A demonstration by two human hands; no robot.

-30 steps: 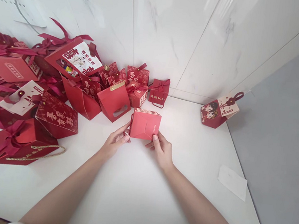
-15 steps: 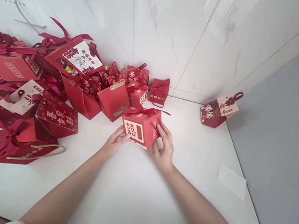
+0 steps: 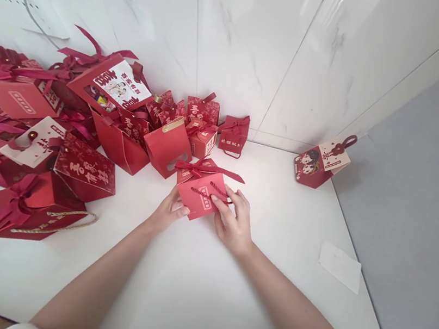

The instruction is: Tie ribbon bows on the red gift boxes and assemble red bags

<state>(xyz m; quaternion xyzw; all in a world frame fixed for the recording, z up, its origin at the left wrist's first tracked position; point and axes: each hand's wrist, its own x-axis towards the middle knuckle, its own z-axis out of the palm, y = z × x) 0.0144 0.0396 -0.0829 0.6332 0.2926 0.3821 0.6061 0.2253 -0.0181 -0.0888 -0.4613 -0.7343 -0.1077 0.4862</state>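
Turned since the earlier frame, the corded box (image 3: 194,203) shows me its cord side, between the hands. Boxes (image 3: 26,100) pile left of the left hand (image 3: 168,213), which clamps the corded box, its bow (image 3: 197,169) apparently tied; the right hand (image 3: 236,226), grip unclear, touches the cord (image 3: 219,190). Letting go remains.

Red gift boxes (image 3: 86,171) crowd the left of the white worktop (image 3: 282,212), among them a windowed box (image 3: 121,86) with a white illustrated label and, nearer the front edge, a ribbon-tied box (image 3: 42,204) with a pale rope handle. Well apart on the right, a figure-printed box (image 3: 313,170) with a looped strap stands near the marble-patterned wall (image 3: 246,42). White paper (image 3: 339,266) lies near the grey surface (image 3: 417,194) at far right.
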